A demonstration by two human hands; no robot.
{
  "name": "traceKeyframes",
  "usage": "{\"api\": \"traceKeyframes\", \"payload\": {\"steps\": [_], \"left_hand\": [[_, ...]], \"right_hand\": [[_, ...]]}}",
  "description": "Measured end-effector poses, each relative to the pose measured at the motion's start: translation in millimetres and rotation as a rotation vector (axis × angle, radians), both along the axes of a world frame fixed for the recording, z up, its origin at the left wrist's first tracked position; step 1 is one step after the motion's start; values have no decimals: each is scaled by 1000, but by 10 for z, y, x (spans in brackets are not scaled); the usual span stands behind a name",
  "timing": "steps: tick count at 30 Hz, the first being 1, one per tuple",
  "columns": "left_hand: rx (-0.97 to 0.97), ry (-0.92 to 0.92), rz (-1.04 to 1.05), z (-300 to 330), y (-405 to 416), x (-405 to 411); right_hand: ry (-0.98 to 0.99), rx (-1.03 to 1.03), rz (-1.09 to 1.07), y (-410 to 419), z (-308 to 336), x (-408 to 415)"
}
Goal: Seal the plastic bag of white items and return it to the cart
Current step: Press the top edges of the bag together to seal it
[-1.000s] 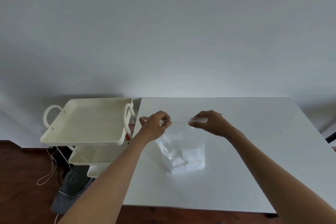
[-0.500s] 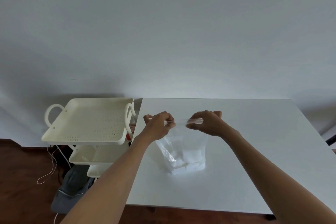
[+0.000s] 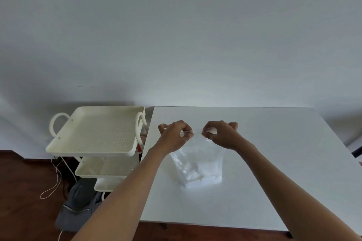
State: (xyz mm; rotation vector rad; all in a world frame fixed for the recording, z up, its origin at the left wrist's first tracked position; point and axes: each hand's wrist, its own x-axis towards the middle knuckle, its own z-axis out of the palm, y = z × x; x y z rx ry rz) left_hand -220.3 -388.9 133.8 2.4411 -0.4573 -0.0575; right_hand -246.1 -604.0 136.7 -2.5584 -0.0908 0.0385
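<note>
A clear plastic bag (image 3: 197,160) stands upright on the white table (image 3: 274,162), with white items (image 3: 203,176) piled in its bottom. My left hand (image 3: 174,136) pinches the left part of the bag's top strip. My right hand (image 3: 221,135) pinches the same strip just to the right, and only a short stretch of strip shows between the two hands. The cream three-tier cart (image 3: 98,131) stands left of the table, its top tray bare.
The cart's two lower shelves (image 3: 105,166) sit under the top tray. A grey bag (image 3: 78,207) and a thin white cord (image 3: 52,186) lie on the dark wood floor beside the cart. A plain wall rises behind the table.
My right hand has slid left along the bag's top strip toward my left hand, closing the gap between them. The bag stays standing in the same spot.
</note>
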Motion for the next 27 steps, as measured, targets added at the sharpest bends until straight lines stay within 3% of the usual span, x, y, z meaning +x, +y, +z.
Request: {"api": "traceKeyframes", "payload": {"steps": [10, 18, 27], "left_hand": [[-31, -12, 14, 7, 2, -38], [14, -32, 34, -19, 29, -63], [-18, -20, 50, -36, 77, -77]], "right_hand": [[-54, 18, -18, 82, -14, -42], [30, 41, 53, 164, 33, -45], [-54, 98, -37, 187, 11, -93]]}}
